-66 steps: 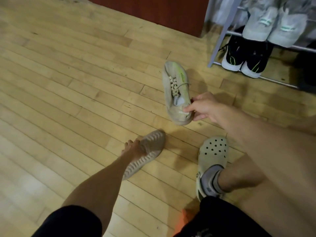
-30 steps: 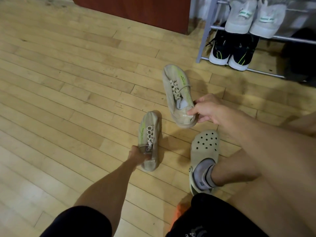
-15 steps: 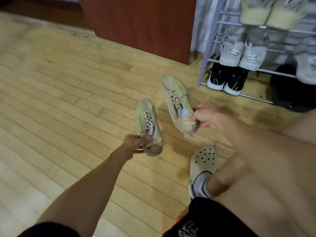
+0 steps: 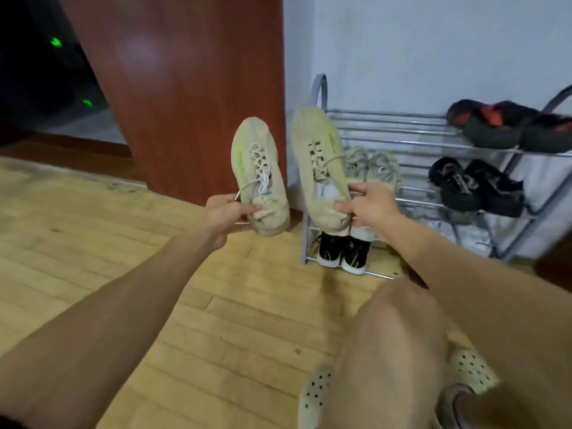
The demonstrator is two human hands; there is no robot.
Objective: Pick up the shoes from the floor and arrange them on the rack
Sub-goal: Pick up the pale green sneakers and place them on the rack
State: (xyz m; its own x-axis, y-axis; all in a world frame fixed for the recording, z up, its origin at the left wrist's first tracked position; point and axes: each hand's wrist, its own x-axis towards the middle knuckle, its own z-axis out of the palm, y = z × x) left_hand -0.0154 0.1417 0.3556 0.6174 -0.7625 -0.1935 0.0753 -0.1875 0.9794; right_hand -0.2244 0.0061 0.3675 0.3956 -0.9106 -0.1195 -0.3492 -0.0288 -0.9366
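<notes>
1. The left hand (image 4: 224, 216): fingers and thumb curl round the heel of the first cream sneaker (image 4: 258, 168), toe towards 12 o'clock, held clear of the wooden floor (image 4: 93, 243).
2. The right hand (image 4: 371, 209): fingers and thumb pinch the heel collar of the second cream sneaker (image 4: 318, 162), toe towards 12 o'clock, just at 3 o'clock of the first, apart from it.
3. The rack (image 4: 387, 131): metal, tiered, at 3 o'clock of the held pair, against a white wall.
   - Top tier: black-and-red pair (image 4: 501, 125).
   - Middle tier: pale pair (image 4: 374, 165), black pair (image 4: 473, 187).
   - Lowest tier: black-and-white pair (image 4: 340, 252), at 6 o'clock of the second sneaker.
4. Red-brown panel (image 4: 185, 88): at 9 o'clock of the rack.
5. Perforated clogs (image 4: 312, 394): at 5 o'clock of the frame.
</notes>
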